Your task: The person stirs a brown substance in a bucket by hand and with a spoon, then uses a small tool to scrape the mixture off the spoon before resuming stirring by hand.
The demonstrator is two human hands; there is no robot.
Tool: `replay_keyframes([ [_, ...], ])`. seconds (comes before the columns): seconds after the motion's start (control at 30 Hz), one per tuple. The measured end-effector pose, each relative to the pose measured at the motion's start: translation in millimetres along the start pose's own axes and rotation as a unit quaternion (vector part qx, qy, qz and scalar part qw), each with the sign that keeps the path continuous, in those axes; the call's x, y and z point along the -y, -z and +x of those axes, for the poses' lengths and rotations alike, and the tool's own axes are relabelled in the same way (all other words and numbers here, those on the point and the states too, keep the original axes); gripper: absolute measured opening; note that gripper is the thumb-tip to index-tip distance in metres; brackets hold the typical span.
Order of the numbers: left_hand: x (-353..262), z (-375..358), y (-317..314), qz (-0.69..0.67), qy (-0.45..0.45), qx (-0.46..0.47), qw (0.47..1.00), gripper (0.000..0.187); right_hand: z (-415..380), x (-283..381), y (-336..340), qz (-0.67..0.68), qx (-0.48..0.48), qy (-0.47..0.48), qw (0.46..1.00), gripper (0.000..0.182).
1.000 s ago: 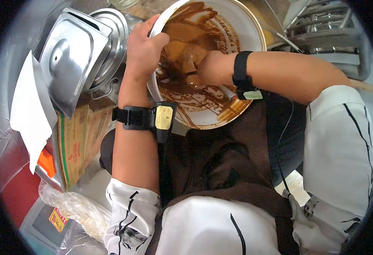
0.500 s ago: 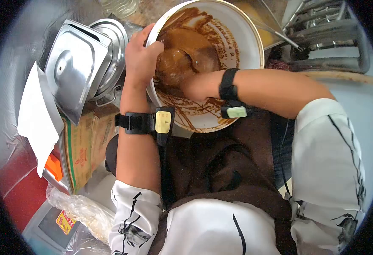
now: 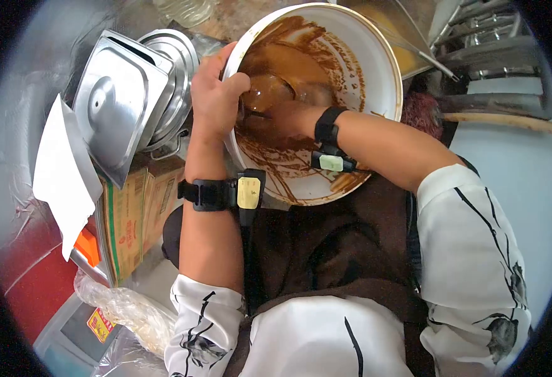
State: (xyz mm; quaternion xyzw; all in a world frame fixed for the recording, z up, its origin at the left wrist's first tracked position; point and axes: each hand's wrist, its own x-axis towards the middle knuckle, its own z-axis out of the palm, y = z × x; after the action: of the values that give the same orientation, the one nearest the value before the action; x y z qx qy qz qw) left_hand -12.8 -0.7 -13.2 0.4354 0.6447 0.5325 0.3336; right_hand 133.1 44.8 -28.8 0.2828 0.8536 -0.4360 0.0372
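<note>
1 white bucket [image 3: 380, 69], tilted toward us, in front of apron [image 3: 345, 245]; brown paste [image 3: 288, 55] inside, smeared up sides. L hand [image 3: 218, 94] grips its L edge; R hand [image 3: 292, 120] in paste, fingers hidden, we can't tell open/closed. Clear jar [image 3: 187, 9], top, cut off.

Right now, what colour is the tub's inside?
The tub is white, smeared brown; best in head view.

With our left hand [image 3: 216, 97] we grip the rim of a white bucket [image 3: 376, 69]. We have our right hand [image 3: 288, 121] in its glossy brown paste [image 3: 279, 60], near a metal lid [image 3: 115, 107].
</note>
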Motion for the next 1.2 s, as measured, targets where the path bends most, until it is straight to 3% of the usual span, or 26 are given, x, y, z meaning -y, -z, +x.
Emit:
replay_keyframes([
  [0.13, -8, -4, 2, -0.038, 0.015, 0.006, 0.999, 0.055, 9, -10, 8, -0.057, 0.041, 0.011, 0.997, 0.029],
  [0.2, -7, -6, 2, -0.016, 0.006, 0.007, 1.0, 0.054, 10, -5, 10, 0.047, 0.049, -0.095, 0.993, 0.03],
  [0.23, -6, -6, 3, -0.006, -0.011, 0.016, 1.0, 0.054, 9, -1, 12, 0.046, 0.049, -0.091, 0.994, 0.03],
  [0.3, -7, -8, 5, 0.014, -0.015, 0.016, 1.0, 0.055, 0, 9, 15, -0.091, -0.037, 0.025, 0.995, 0.038],
  [0.33, -9, -8, 5, 0.032, -0.019, 0.015, 0.999, 0.055, 1, 5, 17, -0.096, -0.039, 0.024, 0.994, 0.038],
  [0.43, -11, -13, 6, 0.054, -0.032, 0.021, 0.998, 0.057, 21, -2, 25, -0.299, 0.086, -0.053, 0.949, 0.044],
  [0.57, -3, -19, 11, 0.031, -0.06, 0.043, 0.997, 0.058, 52, -44, 2, -0.392, 0.039, -0.015, 0.919, 0.034],
  [0.63, -7, -25, 13, 0.045, -0.064, 0.035, 0.996, 0.058, 57, -47, -7, -0.42, -0.027, -0.148, 0.895, 0.039],
  [0.67, -8, -29, 15, 0.057, -0.065, 0.029, 0.996, 0.058, 63, -51, -5, -0.42, -0.026, -0.146, 0.895, 0.039],
  [0.73, -10, -34, 17, 0.04, -0.05, 0.03, 0.998, 0.057, 70, -52, 9, -0.497, 0.161, -0.161, 0.837, 0.054],
  [0.8, -12, -40, 19, 0.023, -0.036, 0.033, 0.999, 0.057, 71, -52, 6, -0.486, 0.143, -0.156, 0.848, 0.06],
  [0.87, -15, -43, 19, 0.07, -0.052, 0.03, 0.996, 0.055, 69, -54, 5, -0.562, 0.15, -0.128, 0.803, 0.061],
  [0.93, -11, -47, 20, 0.064, -0.049, 0.022, 0.997, 0.054, 64, -38, 13, -0.546, 0.153, -0.128, 0.814, 0.06],
  [1.0, -8, -51, 22, 0.058, -0.047, 0.015, 0.997, 0.053, 63, -35, 18, -0.556, 0.205, -0.152, 0.791, 0.058],
  [1.13, -1, -58, 26, 0.025, 0.006, -0.015, 1.0, 0.05, 52, -52, 10, -0.565, 0.196, -0.165, 0.784, 0.049],
  [1.2, 1, -58, 30, 0.026, 0.009, -0.017, 0.999, 0.049, 58, -69, 3, -0.468, 0.085, -0.237, 0.847, 0.041],
])
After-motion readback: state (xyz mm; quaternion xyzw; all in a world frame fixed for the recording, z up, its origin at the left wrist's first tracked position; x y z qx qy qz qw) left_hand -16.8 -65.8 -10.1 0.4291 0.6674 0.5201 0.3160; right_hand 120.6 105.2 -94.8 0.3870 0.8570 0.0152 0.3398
